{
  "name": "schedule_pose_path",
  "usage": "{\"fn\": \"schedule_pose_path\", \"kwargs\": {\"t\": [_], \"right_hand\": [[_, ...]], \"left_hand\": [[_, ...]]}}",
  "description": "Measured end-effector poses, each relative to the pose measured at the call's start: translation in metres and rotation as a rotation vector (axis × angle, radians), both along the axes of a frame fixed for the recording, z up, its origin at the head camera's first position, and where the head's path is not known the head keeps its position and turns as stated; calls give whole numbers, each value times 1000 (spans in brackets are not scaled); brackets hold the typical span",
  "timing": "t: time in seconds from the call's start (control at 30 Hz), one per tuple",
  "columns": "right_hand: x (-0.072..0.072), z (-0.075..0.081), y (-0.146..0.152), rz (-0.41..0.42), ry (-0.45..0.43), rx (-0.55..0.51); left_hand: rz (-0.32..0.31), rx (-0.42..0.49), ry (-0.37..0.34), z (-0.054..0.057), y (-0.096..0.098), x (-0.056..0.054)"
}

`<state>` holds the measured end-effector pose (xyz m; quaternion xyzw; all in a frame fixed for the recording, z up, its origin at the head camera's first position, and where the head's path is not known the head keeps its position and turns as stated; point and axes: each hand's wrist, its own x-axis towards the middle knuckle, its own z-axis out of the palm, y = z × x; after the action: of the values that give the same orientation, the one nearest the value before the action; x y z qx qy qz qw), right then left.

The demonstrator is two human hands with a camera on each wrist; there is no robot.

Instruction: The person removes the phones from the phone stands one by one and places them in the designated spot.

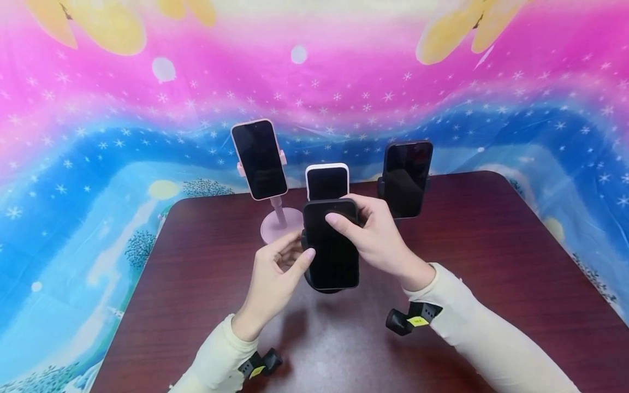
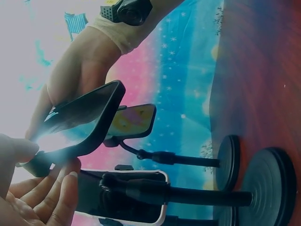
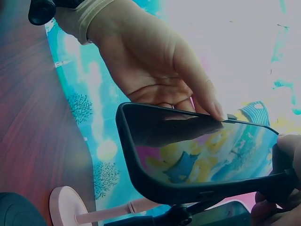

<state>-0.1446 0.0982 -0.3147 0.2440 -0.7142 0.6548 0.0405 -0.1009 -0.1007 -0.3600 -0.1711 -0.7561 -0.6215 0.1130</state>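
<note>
A smartphone in a black case faces me on a black phone stand, most of which it hides in the head view. My left hand grips its left edge beside the stand's clamp, thumb at the front and fingers curled behind. At the upper right, my right hand holds the phone, its thumb on the screen and its fingers behind. The right wrist view shows the left thumb on the phone's rim. Down the left wrist view runs the stand's pole to a round black base.
Behind stand a phone on a pink stand at left, a white-cased phone in the middle, and a dark phone on a black stand at right. All share a reddish-brown table before a patterned cloth backdrop.
</note>
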Motion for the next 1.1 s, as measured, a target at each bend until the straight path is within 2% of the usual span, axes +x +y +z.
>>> {"fn": "schedule_pose_path", "kwargs": {"t": [0.33, 0.53, 0.9, 1.1], "right_hand": [[0, -1, 0, 16, 3, -19], [0, -1, 1, 24, -10, -16], [-1, 1, 1, 35, -8, -3], [-1, 2, 2, 28, -3, 22]], "left_hand": [[-9, -1, 27, 6, -1, -3], [-52, 9, 35, 7, -2, -6], [-102, -50, 39, 12, -3, -5], [-96, -115, 45, 13, -4, -5]]}}
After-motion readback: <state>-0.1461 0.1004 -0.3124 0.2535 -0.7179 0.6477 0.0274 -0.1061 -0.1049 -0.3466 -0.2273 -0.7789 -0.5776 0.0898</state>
